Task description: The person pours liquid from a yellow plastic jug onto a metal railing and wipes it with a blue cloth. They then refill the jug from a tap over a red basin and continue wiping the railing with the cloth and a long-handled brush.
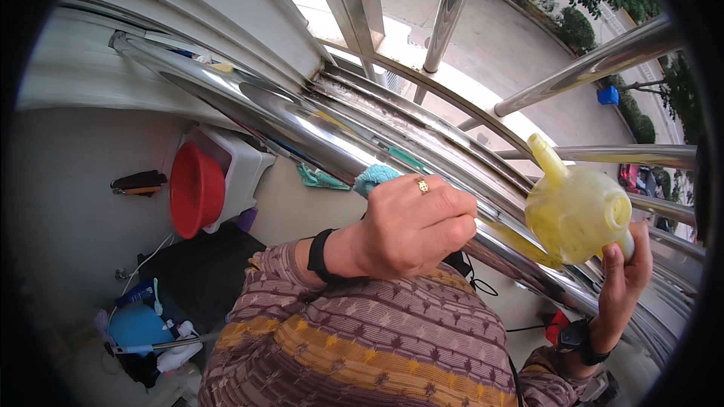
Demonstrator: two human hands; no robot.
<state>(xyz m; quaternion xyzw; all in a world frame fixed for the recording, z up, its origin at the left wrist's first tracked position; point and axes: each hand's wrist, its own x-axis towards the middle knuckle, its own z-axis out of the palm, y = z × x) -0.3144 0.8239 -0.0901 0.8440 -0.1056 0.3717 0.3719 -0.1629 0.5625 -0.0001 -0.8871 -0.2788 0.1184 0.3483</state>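
Note:
My left hand is closed in a fist over the polished metal rail, with a teal cloth bunched in it and sticking out past the knuckles. On that wrist is a black band. Over at the right, my right hand grips a translucent yellow plastic vessel with a spout and a round neck opening. The vessel is tilted, its spout pointing toward the window bars. Its handle is mostly hidden by my fingers.
Beyond the rail run a dirty window track and metal bars, with paving outside far below. A red basin, a white plastic tub, teal clips and a blue round object are at the left.

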